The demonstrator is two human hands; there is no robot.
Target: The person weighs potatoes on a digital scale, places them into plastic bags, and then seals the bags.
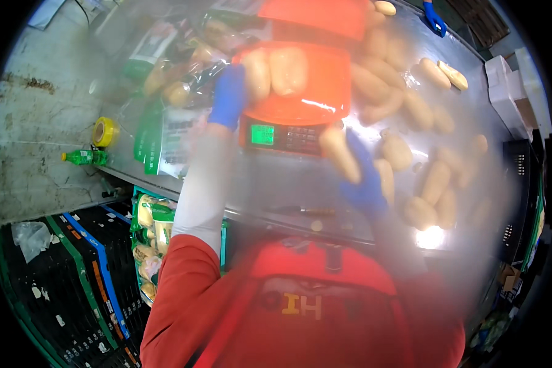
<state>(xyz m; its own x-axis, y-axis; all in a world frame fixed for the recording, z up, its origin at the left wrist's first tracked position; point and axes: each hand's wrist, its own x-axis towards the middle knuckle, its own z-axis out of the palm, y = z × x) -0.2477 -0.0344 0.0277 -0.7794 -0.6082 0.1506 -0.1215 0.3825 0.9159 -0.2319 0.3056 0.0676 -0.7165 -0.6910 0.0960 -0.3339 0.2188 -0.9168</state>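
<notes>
My left hand, in a blue glove, is at the left side of an orange scale pan, gripping an oblong tan root vegetable. A second pale root vegetable lies beside it in the pan. Below the pan, the scale's green display is lit. In front of the scale's right corner, my blue-gloved right hand holds another tan root vegetable, tilted; blur hides some fingers. More root vegetables lie on the metal table right of the scale.
Green-and-white plastic bags lie left of the scale. Yellow tape and a green bottle sit at the left. Below are a crate of packed bags and black crates. Another person's gloved hand shows at the far edge.
</notes>
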